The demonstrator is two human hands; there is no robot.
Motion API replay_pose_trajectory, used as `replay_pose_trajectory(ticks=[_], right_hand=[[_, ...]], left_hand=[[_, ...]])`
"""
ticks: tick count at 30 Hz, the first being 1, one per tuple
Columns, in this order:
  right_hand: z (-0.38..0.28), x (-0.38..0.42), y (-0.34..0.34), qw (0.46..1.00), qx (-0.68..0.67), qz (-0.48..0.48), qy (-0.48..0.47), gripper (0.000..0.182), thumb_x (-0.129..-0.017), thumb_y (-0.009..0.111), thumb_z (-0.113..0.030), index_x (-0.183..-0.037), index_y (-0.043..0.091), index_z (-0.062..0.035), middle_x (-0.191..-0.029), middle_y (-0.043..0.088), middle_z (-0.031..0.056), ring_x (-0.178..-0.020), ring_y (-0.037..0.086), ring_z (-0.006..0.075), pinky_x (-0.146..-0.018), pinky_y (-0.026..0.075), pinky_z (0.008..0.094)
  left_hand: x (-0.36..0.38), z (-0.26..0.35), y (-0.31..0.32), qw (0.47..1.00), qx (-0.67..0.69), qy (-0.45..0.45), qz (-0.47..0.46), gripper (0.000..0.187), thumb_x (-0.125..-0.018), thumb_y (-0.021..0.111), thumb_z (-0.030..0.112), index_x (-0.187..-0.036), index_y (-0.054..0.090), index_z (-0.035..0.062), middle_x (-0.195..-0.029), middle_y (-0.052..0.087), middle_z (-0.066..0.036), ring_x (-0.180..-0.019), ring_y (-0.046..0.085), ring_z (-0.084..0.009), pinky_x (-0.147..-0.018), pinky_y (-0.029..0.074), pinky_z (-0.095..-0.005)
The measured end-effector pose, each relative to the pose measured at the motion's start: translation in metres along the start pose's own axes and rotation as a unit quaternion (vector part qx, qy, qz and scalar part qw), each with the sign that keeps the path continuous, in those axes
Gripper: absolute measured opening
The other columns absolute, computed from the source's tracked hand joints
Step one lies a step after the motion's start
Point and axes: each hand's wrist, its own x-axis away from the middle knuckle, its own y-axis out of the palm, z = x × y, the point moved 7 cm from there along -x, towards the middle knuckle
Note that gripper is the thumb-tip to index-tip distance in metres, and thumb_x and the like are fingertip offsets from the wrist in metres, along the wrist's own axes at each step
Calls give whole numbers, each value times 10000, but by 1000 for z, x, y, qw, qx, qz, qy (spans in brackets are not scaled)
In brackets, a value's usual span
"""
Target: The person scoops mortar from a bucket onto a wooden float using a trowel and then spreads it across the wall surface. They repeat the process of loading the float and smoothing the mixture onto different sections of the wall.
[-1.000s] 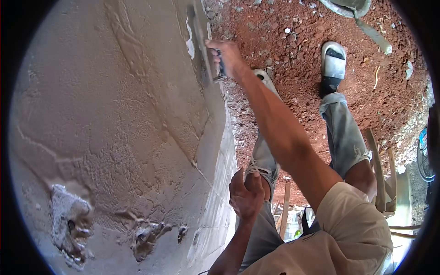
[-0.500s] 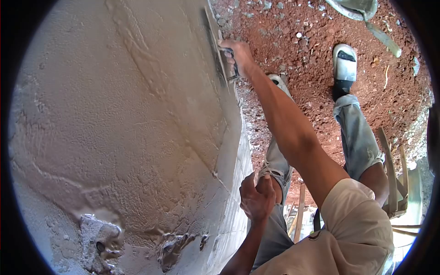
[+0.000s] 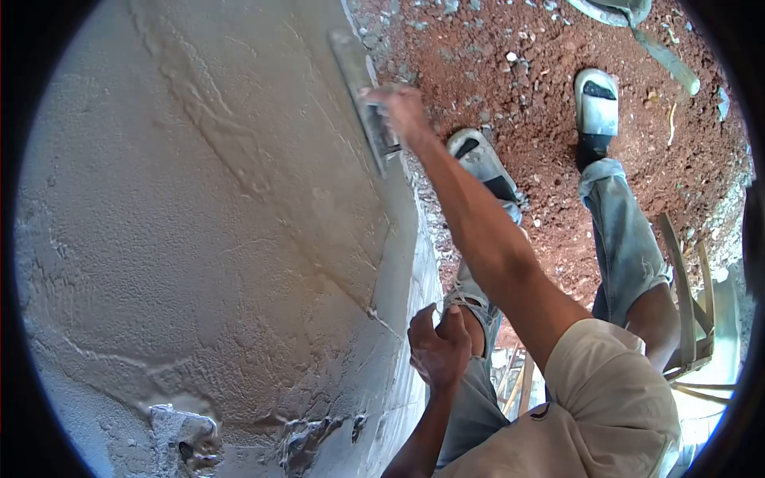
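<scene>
My right hand (image 3: 398, 111) is wrapped round the handle of a plastering trowel (image 3: 353, 68), a long flat rectangular blade. The blade lies against the wet grey plaster (image 3: 215, 207) near the wall's edge, and motion blurs it slightly. Lower down, close to my knee, my left hand (image 3: 440, 349) hangs beside the wall with nothing visible in it. Its fingers are loosely bent, with a gap between thumb and forefinger.
Rough reddish soil (image 3: 542, 103) with pale rubble borders the wall. My slippers (image 3: 598, 107) stand on it. A basin (image 3: 610, 9) and a mortar-smeared stick-like piece (image 3: 669, 64) lie at top right. A wooden frame (image 3: 687, 311) is at right.
My right hand and the trowel have shifted left and slightly down over the plaster, and the blade's face shows more. My left hand has moved slightly left, its thumb and forefinger farther apart.
</scene>
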Motion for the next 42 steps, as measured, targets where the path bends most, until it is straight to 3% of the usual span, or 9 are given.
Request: replay_pose_trajectory(ticks=[5, 7, 9, 14, 19, 24, 33, 40, 42], right_hand=[[-44, 86, 6, 989, 48, -94, -103, 161, -874, 849, -217, -878, 805, -62, -839, 755, 70, -696, 645, 124, -639, 510, 327], [-31, 65, -6, 991, 39, -62, -108, 184, -866, 851, -231, -875, 798, -56, -794, 727, 59, -614, 606, 127, -575, 475, 320], [-4, 1, -19, 998, -56, -32, -2, 221, -900, 824, -252, -982, 766, -56, -633, 492, -67, -483, 383, 70, -437, 275, 283], [-19, -85, -6, 997, -23, -75, 21, 257, -909, 796, -297, -1030, 742, -77, -636, 454, -70, -481, 350, 85, -449, 283, 295], [-28, 4, 9, 988, 0, -155, 9, 284, -888, 818, -325, -1012, 743, -82, -662, 562, -42, -507, 463, 71, -446, 346, 272], [-32, 180, 29, 976, 18, -178, -120, 227, -866, 862, -298, -917, 784, -91, -670, 632, -28, -515, 506, 57, -436, 354, 256], [133, 51, -73, 978, -122, -12, 169, 275, -894, 841, -271, -717, 694, -121, -576, 553, -39, -431, 396, 59, -408, 273, 260], [94, 157, -27, 986, -50, -153, 50, 200, -871, 870, -248, -855, 734, -103, -631, 575, -45, -470, 430, 51, -433, 307, 260], [97, 135, -43, 995, -40, -93, 25, 172, -897, 812, -255, -873, 723, -109, -629, 548, -44, -469, 427, 65, -438, 289, 259]], left_hand=[[3, 1, -2, 999, 10, 40, 2, 443, -970, 724, 400, -1219, 706, 34, -1204, 712, -194, -1134, 676, -414, -957, 539, -538], [-1, 5, -6, 998, 9, 57, 27, 430, -967, 735, 378, -1208, 714, 23, -1167, 722, -188, -1112, 690, -411, -961, 539, -513], [2, 5, -12, 999, 5, 46, 25, 431, -967, 735, 382, -1199, 717, 19, -1158, 723, -190, -1106, 691, -413, -955, 541, -512], [-9, 3, -7, 999, 13, 34, 25, 436, -967, 733, 394, -1192, 720, 20, -1160, 726, -199, -1087, 696, -422, -933, 544, -515], [3, 5, -2, 1000, 6, 17, 15, 487, -955, 741, 429, -1226, 710, 25, -1183, 718, -192, -1137, 675, -421, -978, 523, -535], [23, 10, 0, 1000, -13, 20, -17, 496, -955, 722, 447, -1257, 687, 56, -1271, 693, -162, -1217, 643, -392, -969, 538, -562], [22, -11, 20, 1000, -11, 8, 9, 437, -984, 697, 395, -1247, 693, 46, -1237, 700, -185, -1169, 662, -411, -1003, 515, -543], [36, -19, 29, 1000, 25, 3, -9, 374, -987, 691, 298, -1251, 688, 33, -1227, 703, -195, -1184, 649, -408, -1017, 510, -525], [38, -17, 31, 999, 35, 12, -9, 383, -981, 702, 313, -1249, 691, 40, -1222, 707, -188, -1176, 652, -409, -1009, 512, -526]])
